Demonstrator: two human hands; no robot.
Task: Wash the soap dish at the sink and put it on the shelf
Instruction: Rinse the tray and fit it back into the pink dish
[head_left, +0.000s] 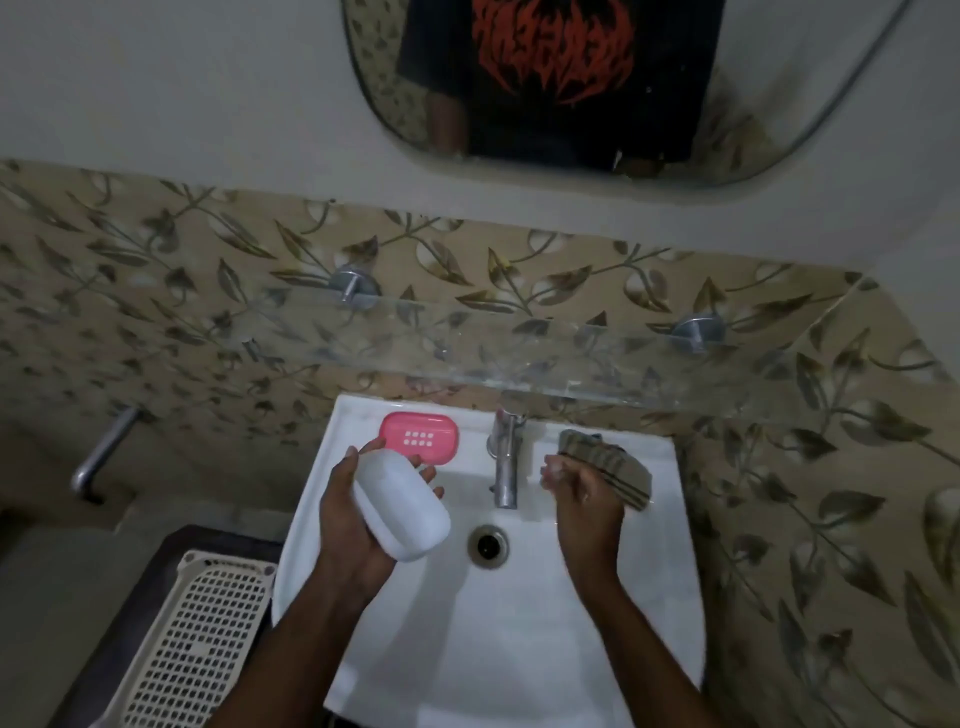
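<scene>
Hands: left hand (358, 525) cupped under white soap dish shell (401, 505), fingers wrapped round its far edge; right hand (582, 499) loosely curled, empty, fingertips near striped cloth (605, 467). White shell: smooth, oval, opaque plastic, rounded side up, tilted, held over left part of sink (498, 649). Pink soap dish tray (420, 438): oval, two rows of small drain slots, lying flat on sink's back ledge left of tap (505, 457). Glass shelf (519, 353) above, on two metal brackets.
</scene>
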